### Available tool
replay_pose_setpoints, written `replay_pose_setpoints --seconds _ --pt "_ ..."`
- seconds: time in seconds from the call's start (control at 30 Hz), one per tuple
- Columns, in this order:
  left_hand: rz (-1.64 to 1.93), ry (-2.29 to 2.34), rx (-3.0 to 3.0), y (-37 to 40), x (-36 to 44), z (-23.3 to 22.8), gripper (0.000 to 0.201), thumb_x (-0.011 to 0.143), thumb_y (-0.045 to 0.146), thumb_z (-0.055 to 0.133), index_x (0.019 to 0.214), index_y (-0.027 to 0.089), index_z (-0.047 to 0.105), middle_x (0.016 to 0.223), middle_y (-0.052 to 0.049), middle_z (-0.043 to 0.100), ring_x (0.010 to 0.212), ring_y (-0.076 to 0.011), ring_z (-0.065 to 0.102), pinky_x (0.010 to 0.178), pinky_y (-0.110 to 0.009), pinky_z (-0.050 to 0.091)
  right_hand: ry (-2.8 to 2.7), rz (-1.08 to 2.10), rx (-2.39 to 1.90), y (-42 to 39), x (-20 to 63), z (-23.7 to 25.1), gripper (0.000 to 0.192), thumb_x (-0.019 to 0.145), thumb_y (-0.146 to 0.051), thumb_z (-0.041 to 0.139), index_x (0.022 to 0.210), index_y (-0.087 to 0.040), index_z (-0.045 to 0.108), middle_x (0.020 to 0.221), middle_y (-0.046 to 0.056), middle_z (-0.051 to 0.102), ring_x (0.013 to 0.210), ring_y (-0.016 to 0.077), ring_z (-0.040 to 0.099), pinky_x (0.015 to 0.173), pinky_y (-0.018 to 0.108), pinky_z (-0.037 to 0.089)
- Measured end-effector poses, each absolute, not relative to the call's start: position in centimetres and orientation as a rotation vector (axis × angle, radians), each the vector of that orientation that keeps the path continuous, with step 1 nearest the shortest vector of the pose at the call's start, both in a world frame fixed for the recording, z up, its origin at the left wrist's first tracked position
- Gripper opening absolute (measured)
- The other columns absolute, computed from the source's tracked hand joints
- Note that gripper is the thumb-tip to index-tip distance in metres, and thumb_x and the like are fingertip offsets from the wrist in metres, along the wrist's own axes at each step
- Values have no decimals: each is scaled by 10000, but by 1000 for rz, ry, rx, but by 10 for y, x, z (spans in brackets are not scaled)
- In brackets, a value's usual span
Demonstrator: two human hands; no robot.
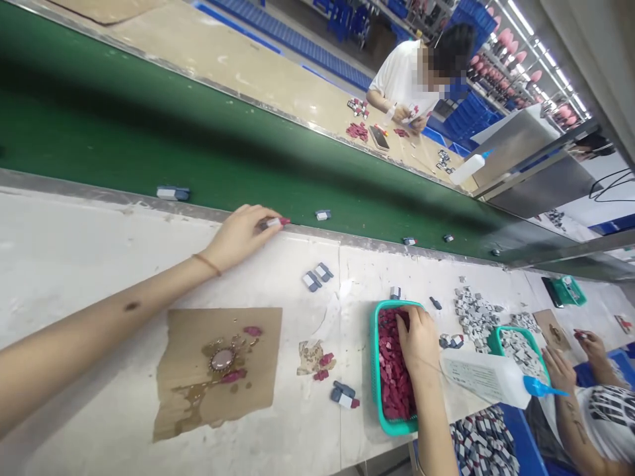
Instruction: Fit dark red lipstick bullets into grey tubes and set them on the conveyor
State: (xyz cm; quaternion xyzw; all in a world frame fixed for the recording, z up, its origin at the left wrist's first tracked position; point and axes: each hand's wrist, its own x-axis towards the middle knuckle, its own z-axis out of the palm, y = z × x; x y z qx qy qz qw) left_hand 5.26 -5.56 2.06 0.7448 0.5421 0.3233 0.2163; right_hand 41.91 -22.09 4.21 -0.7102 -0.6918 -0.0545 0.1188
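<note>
My left hand (pixel 243 237) is closed around a small grey-and-white plastic part with a dark red tip (pixel 274 223), at the near edge of the green conveyor belt (pixel 238 165). My right hand (pixel 417 334) reaches over a teal basket (pixel 376 370) full of dark red plastic pieces (pixel 391 370). Its fingers are curled down at the pieces, and what they hold is hidden. A grey-and-white part with a red end (pixel 344 395) lies left of the basket. Two similar parts without red (pixel 317 276) lie nearer the belt.
A stained cardboard sheet (pixel 258 383) bears a round cap in wet liquid and red pieces. A white bottle with a blue nozzle (pixel 489 378) lies beside my right forearm. Grey parts (pixel 473 307) are heaped rightward. Co-workers (pixel 404 79) sit across and at right.
</note>
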Motion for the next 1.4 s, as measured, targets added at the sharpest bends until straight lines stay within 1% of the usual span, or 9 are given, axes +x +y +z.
replay_pose_setpoints --seconds 0.17,0.37,0.6,0.77,0.9,1.03,1.2,1.3,1.4 --pt "906 1562 2099 -3 92 14 315 891 274 451 1092 108 629 1134 -192 602 1147 -367 466 1012 -526 348 -1952 -150 -2008 -221 418 36 198 922 -284 429 814 -210 576 801 102 618 792 277 552 749 432 451" --pt "864 1285 2156 4 151 18 306 821 238 616 1109 134 627 1274 -177 562 1257 -363 400 1085 -504 277 -1866 -53 -1952 -221 420 39 210 900 -352 483 847 -194 610 771 86 638 758 263 586 722 429 487" --pt "919 1161 1783 4 180 21 152 800 101 538 900 136 647 980 -137 645 1040 -301 560 963 -427 404 -1516 407 -1837 -239 382 71 200 886 -369 580 903 -194 675 884 75 718 831 229 663 752 361 529" --pt "980 1095 1374 -28 152 29 163 885 220 458 867 145 602 743 -51 623 633 -168 571 679 -308 484 -1268 744 -1664 -244 332 78 245 851 -405 634 949 -198 723 739 34 679 631 176 623 580 285 510" --pt "1008 1073 1067 -75 94 38 215 808 353 586 724 156 564 602 5 532 510 -116 489 516 -247 431 -1134 984 -1537 -239 289 64 249 771 -405 729 901 -195 697 696 17 664 587 157 612 511 245 490" --pt "1072 1120 840 -121 27 47 274 688 393 730 680 150 604 682 -25 599 565 -111 516 561 -259 473 -1331 1194 -1503 -235 247 48 188 818 -373 688 804 -186 677 699 36 705 628 173 648 566 258 517" --pt "1067 1135 579 -172 -17 42 324 672 440 811 767 150 701 1007 -94 694 785 -179 636 725 -317 536 -1953 1055 -1233 -229 206 34 159 946 -215 520 882 -204 665 812 50 715 749 188 671 700 288 538" --pt "1087 1131 652 -196 -18 33 409 723 521 766 912 168 684 942 -78 693 810 -214 669 696 -326 544 -2279 782 -1020 -227 191 24 267 992 -154 390 900 -185 639 753 56 664 696 191 626 657 294 524" --pt "1047 1099 791 -210 -13 25 425 816 565 658 983 178 605 870 -62 684 656 -177 664 575 -292 526 -2484 496 -955 -226 183 14 320 981 -86 337 847 -177 613 685 47 613 637 195 565 580 296 482"
